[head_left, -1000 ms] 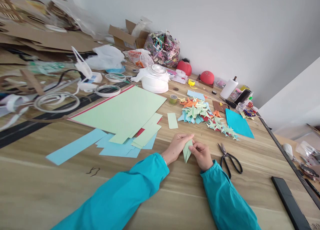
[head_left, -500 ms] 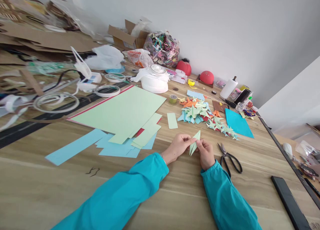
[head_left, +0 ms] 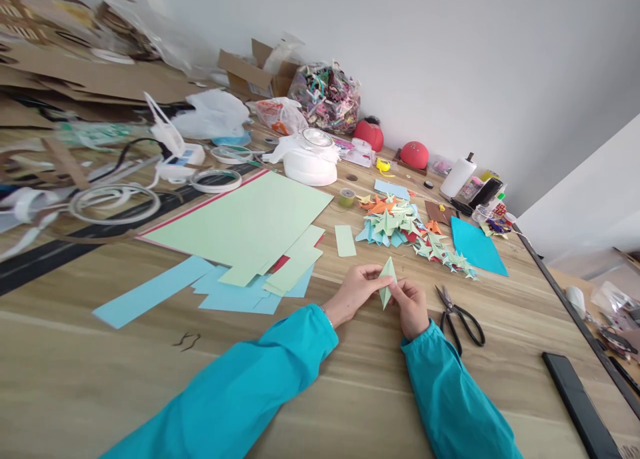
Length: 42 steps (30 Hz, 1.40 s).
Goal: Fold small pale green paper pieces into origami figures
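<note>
A light green folded paper (head_left: 387,284), narrow and diamond-shaped, is pinched between both hands above the wooden table. My left hand (head_left: 356,291) grips its left side with thumb and fingers closed. On its right side, my right hand (head_left: 411,306) holds it the same way, fingertips partly hidden behind the paper. Black-handled scissors (head_left: 456,316) lie just right of my right hand, blades pointing away. Beyond the hands is a heap of folded paper cranes (head_left: 393,222) in green, blue, orange and red. A small green paper rectangle (head_left: 345,240) lies left of that heap.
Large green sheets (head_left: 245,216) and blue paper strips (head_left: 153,292) spread across the left side. A turquoise sheet (head_left: 477,244) lies at the right, a black bar-shaped object (head_left: 580,406) near the right edge. Tape rolls (head_left: 216,180), bags and a cardboard box (head_left: 250,72) crowd the back.
The folded paper has turned a little between my fingers, from leaning right to nearly upright, and its two lower points now look like one. Both hands have barely moved.
</note>
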Each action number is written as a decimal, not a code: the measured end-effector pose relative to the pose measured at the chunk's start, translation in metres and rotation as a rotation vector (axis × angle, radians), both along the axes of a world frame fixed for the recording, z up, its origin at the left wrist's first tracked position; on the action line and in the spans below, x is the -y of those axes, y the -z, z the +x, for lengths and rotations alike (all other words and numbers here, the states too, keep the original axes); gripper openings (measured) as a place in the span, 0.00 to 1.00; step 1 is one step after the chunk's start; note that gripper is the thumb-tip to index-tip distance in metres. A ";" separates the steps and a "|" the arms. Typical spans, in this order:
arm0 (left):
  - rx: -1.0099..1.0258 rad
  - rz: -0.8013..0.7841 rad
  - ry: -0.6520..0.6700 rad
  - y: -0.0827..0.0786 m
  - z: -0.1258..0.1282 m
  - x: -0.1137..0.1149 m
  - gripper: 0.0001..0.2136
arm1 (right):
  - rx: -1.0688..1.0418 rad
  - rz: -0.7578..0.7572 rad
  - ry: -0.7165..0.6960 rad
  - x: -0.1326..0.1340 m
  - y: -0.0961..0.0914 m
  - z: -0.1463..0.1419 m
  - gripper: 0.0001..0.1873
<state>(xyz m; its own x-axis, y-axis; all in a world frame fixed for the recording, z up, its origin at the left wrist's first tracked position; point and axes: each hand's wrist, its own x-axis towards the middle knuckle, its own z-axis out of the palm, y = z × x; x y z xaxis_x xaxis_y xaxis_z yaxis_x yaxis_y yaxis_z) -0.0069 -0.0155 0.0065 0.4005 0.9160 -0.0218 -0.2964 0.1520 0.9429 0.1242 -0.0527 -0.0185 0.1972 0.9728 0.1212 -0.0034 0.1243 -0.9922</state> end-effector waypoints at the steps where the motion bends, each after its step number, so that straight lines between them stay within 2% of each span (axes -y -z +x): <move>1: 0.012 -0.018 0.000 0.001 0.000 -0.001 0.09 | -0.006 -0.006 0.003 0.000 0.000 0.000 0.16; 4: 0.070 -0.064 -0.010 0.003 0.000 -0.003 0.09 | -0.096 -0.026 0.003 0.000 -0.001 -0.002 0.13; 8: 0.095 -0.073 -0.034 0.004 0.001 -0.004 0.11 | -0.186 0.045 0.039 -0.001 0.001 -0.004 0.14; 12: 0.062 0.030 -0.088 0.003 0.000 -0.002 0.22 | -0.124 0.083 0.036 -0.002 0.007 -0.001 0.06; 13: 0.020 0.075 -0.096 0.003 -0.001 -0.002 0.22 | -0.115 0.080 0.033 -0.002 0.009 0.000 0.05; 16: -0.155 0.170 -0.107 0.004 -0.001 -0.003 0.13 | -0.103 0.086 0.028 -0.002 0.012 0.002 0.05; 19: -0.251 0.181 -0.100 0.005 -0.001 -0.005 0.13 | -0.064 0.124 0.006 0.000 0.009 0.003 0.06; 27: -0.194 0.139 -0.164 0.010 -0.001 -0.008 0.14 | 0.343 0.286 0.072 0.006 -0.004 -0.007 0.07; 32: -0.159 0.126 -0.170 0.008 0.000 -0.006 0.12 | 0.462 0.344 0.166 0.007 -0.006 -0.006 0.02; 36: -0.165 0.147 -0.172 0.004 -0.001 -0.004 0.09 | 0.491 0.364 0.194 0.006 -0.005 -0.004 0.03; 42: -0.206 0.174 -0.116 0.003 -0.002 -0.002 0.07 | 0.368 0.301 0.190 0.004 0.000 -0.003 0.05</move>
